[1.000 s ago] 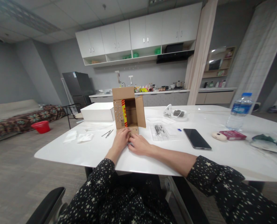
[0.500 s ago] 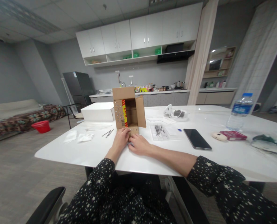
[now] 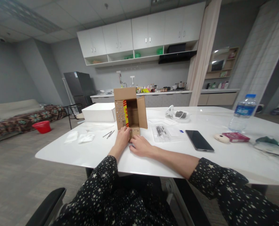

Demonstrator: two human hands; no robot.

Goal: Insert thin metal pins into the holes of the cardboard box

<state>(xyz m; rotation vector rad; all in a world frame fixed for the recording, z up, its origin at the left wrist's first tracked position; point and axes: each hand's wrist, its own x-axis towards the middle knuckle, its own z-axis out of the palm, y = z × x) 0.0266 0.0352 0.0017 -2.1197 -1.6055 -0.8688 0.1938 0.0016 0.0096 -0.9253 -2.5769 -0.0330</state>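
An open cardboard box [image 3: 132, 114] stands on the table with its opening towards me and its flaps spread. Small shiny bits dot its left flap [image 3: 120, 116], which carries a red and yellow strip. My left hand [image 3: 123, 136] is closed at the left edge of the lower flap [image 3: 135, 131], fingertips on the cardboard. Opposite it, my right hand [image 3: 140, 145] has its fingers curled round the near right edge of that flap. A few small bits show on the lower flap too. Anything tiny between my fingertips is hidden.
Thin metal tools [image 3: 110, 134] and white wipes [image 3: 86, 138] lie left. Behind them is a white box [image 3: 99, 112]. To the right are a clear case of small metal parts [image 3: 166, 133], a white device [image 3: 180, 115], a phone [image 3: 199, 140] and a water bottle [image 3: 242, 111].
My left hand has shifted slightly left and its fingers have drawn back from the right hand, showing more of the lower flap. The right hand and box stay put.
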